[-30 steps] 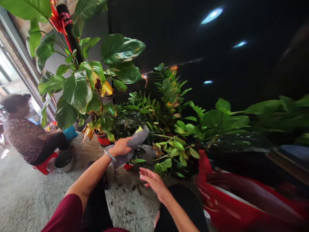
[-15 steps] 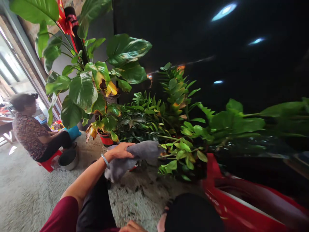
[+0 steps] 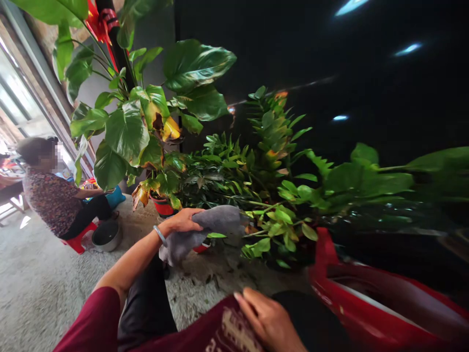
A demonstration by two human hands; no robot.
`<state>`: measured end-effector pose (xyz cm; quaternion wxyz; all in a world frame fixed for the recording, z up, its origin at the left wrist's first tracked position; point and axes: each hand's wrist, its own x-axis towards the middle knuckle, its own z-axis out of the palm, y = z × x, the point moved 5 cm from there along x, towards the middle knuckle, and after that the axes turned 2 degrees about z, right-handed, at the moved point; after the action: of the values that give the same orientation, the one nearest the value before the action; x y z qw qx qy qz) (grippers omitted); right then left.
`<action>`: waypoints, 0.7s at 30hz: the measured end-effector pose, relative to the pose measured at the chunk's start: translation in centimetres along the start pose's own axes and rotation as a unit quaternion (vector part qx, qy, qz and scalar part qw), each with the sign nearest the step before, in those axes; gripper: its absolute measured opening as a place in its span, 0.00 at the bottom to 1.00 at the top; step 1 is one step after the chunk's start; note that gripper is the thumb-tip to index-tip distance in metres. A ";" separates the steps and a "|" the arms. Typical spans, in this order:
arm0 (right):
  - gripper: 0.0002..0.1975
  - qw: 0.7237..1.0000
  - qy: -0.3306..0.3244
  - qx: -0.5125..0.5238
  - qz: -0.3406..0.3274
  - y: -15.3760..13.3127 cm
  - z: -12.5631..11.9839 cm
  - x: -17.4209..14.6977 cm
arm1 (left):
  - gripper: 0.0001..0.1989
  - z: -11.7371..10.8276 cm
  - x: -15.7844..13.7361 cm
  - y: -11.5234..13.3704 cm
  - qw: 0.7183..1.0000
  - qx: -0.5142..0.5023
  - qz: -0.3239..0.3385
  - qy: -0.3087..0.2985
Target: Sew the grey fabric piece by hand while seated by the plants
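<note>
My left hand (image 3: pixel 183 221), with a bracelet on its wrist, is closed on a grey cloth (image 3: pixel 220 220). One part of the cloth reaches toward the leafy stems of a low green plant (image 3: pixel 282 222); another part hangs below my hand. A green leaf (image 3: pixel 217 235) shows just under the cloth. At the bottom, my right hand (image 3: pixel 269 315) grips the edge of my dark red shirt (image 3: pixel 205 325), which is pulled out to the right. Its fingertips are pressed at the fabric.
A red bag (image 3: pixel 381 303) stands open at the right. Behind is a tall broad-leaved plant (image 3: pixel 126 132) in a red pot (image 3: pixel 163 205). To the left, a person (image 3: pixel 54 195) sits on a red stool (image 3: pixel 78 238) beside a grey bucket (image 3: pixel 106 237). A dark glossy wall rises behind the plants.
My right hand has come up from the bottom edge and moved right, drawing the shirt out with it. My left hand stays on the cloth, and a leaf now shows beneath it.
</note>
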<state>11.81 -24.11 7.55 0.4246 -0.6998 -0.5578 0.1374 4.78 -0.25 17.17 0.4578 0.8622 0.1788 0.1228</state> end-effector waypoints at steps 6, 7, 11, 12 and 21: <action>0.25 0.966 0.247 -0.044 0.059 1.8 -7.9 7.8 | 0.27 -1.6 0.4 0.1 0.997 -0.044 -0.016 0.065; 0.25 0.961 0.265 -0.028 0.078 1.8 -8.5 8.5 | 0.27 -1.9 0.5 0.4 0.995 -0.050 -0.016 0.080; 0.19 0.969 0.167 0.150 0.101 0.1 -6.7 10.2 | 0.28 -1.3 0.3 1.6 0.984 -0.107 -0.025 0.138; 0.22 0.966 0.125 0.201 0.106 -0.7 -5.4 10.4 | 0.30 -0.5 0.2 1.8 0.981 -0.132 -0.024 0.142; 0.45 0.939 0.183 0.249 0.149 -2.9 0.0 8.8 | 0.47 6.3 -3.2 3.0 0.937 -0.345 0.050 0.034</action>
<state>12.84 -16.19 12.17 0.6544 -0.6601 -0.3080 0.2029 4.89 -7.88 16.07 0.7143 0.6541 0.0974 0.2289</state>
